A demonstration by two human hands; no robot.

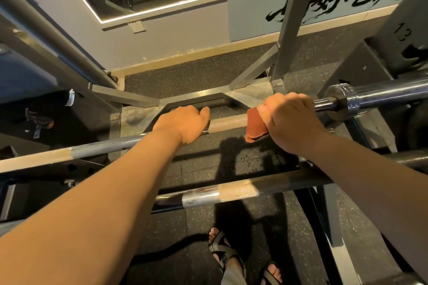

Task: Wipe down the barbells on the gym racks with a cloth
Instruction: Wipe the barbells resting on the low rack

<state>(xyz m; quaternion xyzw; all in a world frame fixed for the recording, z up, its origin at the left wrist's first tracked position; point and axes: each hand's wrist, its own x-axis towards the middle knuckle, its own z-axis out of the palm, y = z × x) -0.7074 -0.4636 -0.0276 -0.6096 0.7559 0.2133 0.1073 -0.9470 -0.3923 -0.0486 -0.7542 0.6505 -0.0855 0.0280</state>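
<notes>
My left hand (183, 124) curls over the barbell (228, 122) and grips bare steel. My right hand (289, 120) wraps the same bar just to its right, clamping the rust-red cloth (256, 122) against it; a knurled stretch shows between the two hands.

The cloth covers only a narrow band under my right palm, and a loose corner hangs below my thumb. If I slide toward the collar (342, 102), just beyond my right knuckles, I judge that corner could snag there; or the cloth could bunch and slip out, leaving skin to drag on the knurling. A one-sided push might also roll the bar, so the left grip matters. My sandalled feet (222, 247) stand below my forearms, exposed if anything drops. A second bar (231, 190) lies under my wrists, nearer to me than my hands; a careless elbow could knock it.

My fingertips on both hands are hidden behind the bar, so I cannot tell how far the cloth wraps round. What the barbell rests on is not visible near either hand; its left end runs out of view past my left forearm, and the sleeve beyond the collar is cut off at the right edge.
</notes>
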